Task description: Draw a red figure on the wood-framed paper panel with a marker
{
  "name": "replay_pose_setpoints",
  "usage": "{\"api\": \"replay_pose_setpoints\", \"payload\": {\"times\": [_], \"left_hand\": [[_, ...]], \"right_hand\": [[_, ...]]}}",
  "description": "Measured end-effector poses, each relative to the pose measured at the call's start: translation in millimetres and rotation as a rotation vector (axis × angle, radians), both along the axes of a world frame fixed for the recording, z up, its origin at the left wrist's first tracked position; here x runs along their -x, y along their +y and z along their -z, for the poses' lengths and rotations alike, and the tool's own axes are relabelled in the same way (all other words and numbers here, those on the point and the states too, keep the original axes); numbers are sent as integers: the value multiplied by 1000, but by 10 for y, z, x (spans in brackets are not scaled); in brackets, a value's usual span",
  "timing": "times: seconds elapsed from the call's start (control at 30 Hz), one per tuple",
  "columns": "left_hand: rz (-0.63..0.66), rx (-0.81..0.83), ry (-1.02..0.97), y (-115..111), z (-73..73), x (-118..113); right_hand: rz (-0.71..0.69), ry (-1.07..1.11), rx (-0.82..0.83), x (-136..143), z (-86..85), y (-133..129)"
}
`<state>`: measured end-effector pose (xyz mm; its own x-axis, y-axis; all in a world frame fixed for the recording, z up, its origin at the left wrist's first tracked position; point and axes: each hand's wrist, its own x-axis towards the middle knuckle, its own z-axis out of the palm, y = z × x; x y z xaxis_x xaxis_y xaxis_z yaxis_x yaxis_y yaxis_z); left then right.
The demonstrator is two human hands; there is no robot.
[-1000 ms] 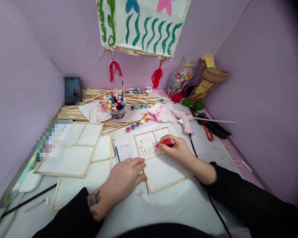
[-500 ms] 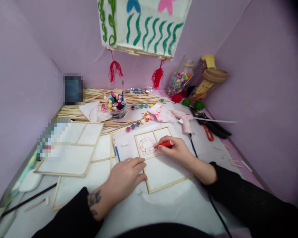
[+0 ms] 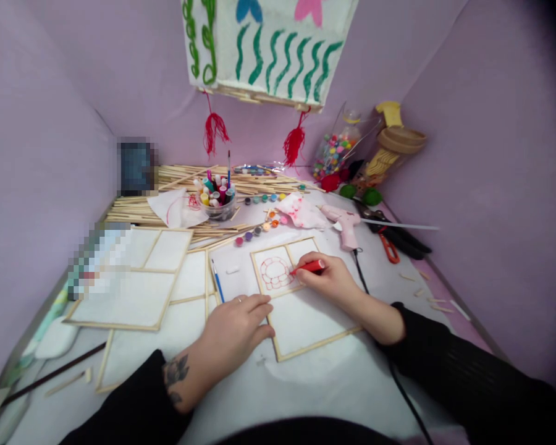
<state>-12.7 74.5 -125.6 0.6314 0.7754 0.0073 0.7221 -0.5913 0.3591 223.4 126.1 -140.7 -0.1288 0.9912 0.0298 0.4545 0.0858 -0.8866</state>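
Note:
My right hand is closed around a red marker, its tip at the right edge of a red line drawing. The drawing, a ring of segments with rounded shapes below, fills the upper left compartment of a white panel framed with thin wooden sticks. My left hand lies flat with fingers stretched out, its fingertips on the panel's left edge. Just beyond that hand lie a blue paintbrush and a small white piece.
More stick-framed panels overlap at the left. Behind are a tub of markers, small paint pots, wooden sticks and a crumpled tissue. A pink glue gun and black-handled pliers lie at the right.
The marker tip and my right hand have shifted very slightly to the right. My left hand and the panel stay in place.

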Motion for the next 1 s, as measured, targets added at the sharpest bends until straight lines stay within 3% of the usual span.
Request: {"api": "replay_pose_setpoints", "payload": {"times": [0.5,0.7,1.0], "left_hand": [[3,-1,14,-4,-11,1],[0,1,3,0,-2,3],[-5,-4,11,-11,9,4]], "right_hand": [[47,40,12,1,-30,10],[-53,21,-4,-12,-2,-1],[-81,18,16,-11,-20,-7]]}}
